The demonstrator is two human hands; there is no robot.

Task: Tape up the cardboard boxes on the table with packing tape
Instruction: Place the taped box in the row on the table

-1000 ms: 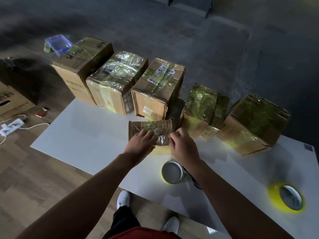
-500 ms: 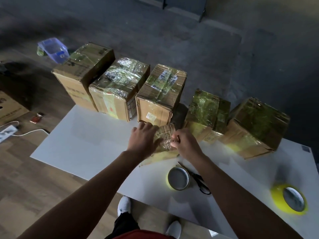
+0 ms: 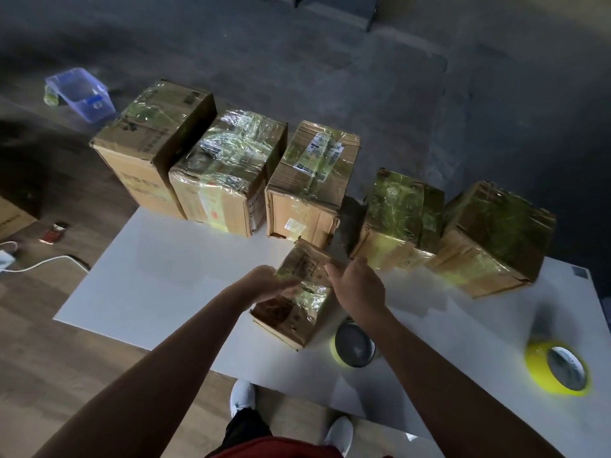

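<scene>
A: Quick check, where's the box sitting rn?

B: You're holding the small box (image 3: 297,305) between both hands over the near-middle of the table (image 3: 158,279), tilted, with the far end up. Can't tell if the near corner is touching the top.

A: Hands?

B: Your right hand (image 3: 358,287) is gripping the right edge, thumb on top. Your left hand (image 3: 266,285) is lying across the taped face with fingers pretty flat, pressing, not clamping. It's blurry tho.

A: So I'm smoothing?

B: Looks like it, imo. Be rubbing the tape down from the middle outward so you're pushing out bubbles, and be running a thumb along each edge and corner bc that's where it's lifting first. Be bracing w/ the right while the left is pressing. Turn it and check every seam before you cut more.

A: Tape?

B: The near tape roll (image 3: 353,347) is lying flat just beside the box, under your right forearm. A second yellow roll (image 3: 558,370) is sitting well off to the right.

A: Surroundings?

B: Five wrapped boxes (image 3: 310,180) are lining the far edge. The table is white and smooth, so the box may be sliding under pressure. The lighting is dim. A blue tub (image 3: 81,94) and a white cable (image 3: 43,262) are lying on the floor to the left.
</scene>
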